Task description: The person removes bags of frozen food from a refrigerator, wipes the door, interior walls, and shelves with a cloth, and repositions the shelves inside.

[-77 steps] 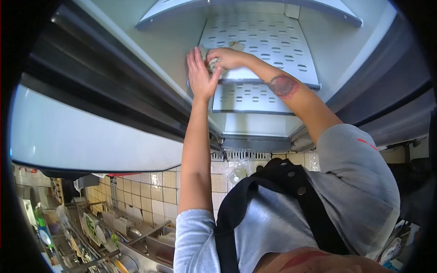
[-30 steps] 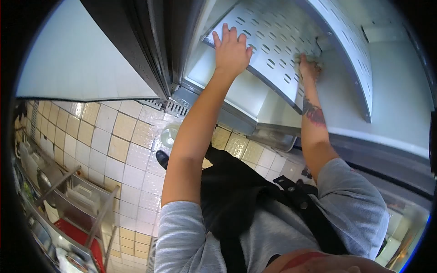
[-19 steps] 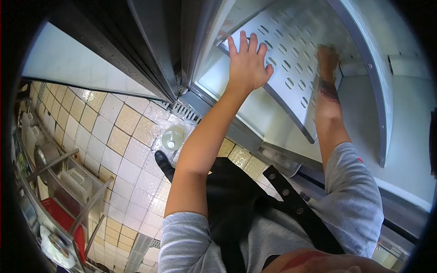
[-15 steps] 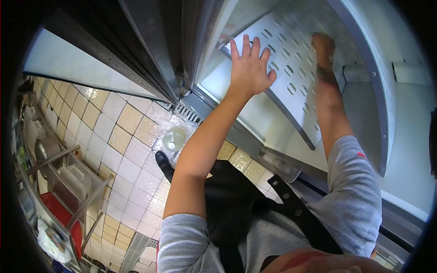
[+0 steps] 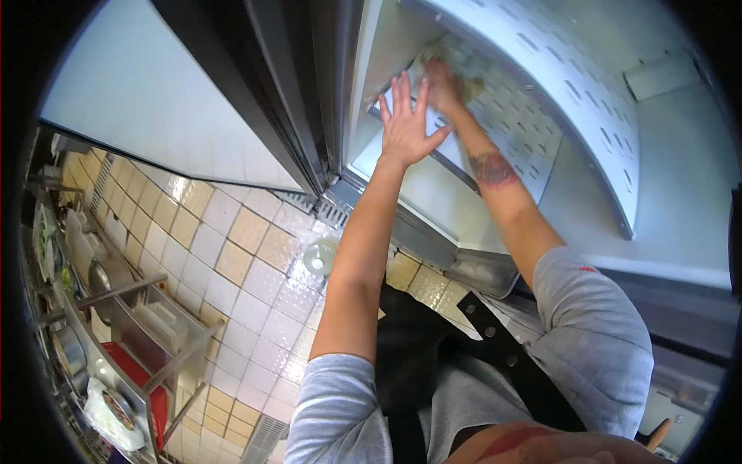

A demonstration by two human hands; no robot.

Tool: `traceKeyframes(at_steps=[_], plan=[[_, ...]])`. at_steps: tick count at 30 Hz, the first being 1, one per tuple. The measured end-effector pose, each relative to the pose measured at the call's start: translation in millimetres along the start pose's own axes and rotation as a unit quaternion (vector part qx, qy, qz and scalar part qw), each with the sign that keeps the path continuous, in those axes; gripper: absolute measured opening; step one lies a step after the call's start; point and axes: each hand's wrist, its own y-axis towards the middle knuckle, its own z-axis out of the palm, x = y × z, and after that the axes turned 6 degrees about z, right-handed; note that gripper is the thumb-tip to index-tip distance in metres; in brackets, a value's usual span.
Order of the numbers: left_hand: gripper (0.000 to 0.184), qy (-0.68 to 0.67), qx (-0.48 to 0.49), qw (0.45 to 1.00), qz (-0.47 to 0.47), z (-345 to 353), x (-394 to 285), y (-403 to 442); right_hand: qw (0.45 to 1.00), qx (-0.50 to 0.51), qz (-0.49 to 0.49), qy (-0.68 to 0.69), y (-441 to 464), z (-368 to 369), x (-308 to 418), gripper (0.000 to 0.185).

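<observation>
A white perforated shelf (image 5: 529,127) sits inside a white-lined cabinet, possibly a refrigerator. My left hand (image 5: 406,127) is open, fingers spread, over the shelf's front left edge. Whether its palm bears on the metal I cannot tell. Deeper in, my right hand (image 5: 442,89) presses a pale, yellowish cloth (image 5: 473,68) against the shelf near the left wall. Motion blurs its fingers, and the hand hides part of the cloth.
Another perforated shelf (image 5: 572,77) curves above on the right. An open door (image 5: 178,100) stands at left. On the wet tiled floor (image 5: 255,263) is a clear container (image 5: 318,257). A metal rack (image 5: 166,363) with trays and pans stands at lower left.
My right hand has swept left across the shelf, and the cloth under it now shows. My left hand stays spread at the front edge. The camera view has shifted.
</observation>
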Motion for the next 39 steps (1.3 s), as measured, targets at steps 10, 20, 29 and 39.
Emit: traceKeyframes(at_steps=[10, 20, 29, 39], plan=[[0.061, 0.040, 0.138, 0.985, -0.091, -68, -57, -263, 0.968, 0.091, -0.082, 0.221, -154, -42, 30, 0.031], [0.065, 0.187, 0.519, 0.719, -0.423, -304, 53, -605, 0.973, -0.106, 0.205, -0.020, -319, -144, -36, 0.011], [0.055, 0.065, 0.401, 0.746, -0.528, -287, 22, -549, 0.939, 0.011, 0.131, 0.317, -230, -259, 39, 0.025], [0.049, 0.063, 0.376, 0.811, -0.445, -288, 29, -521, 0.902, -0.394, -0.047, 0.170, -135, -588, 154, 0.031]])
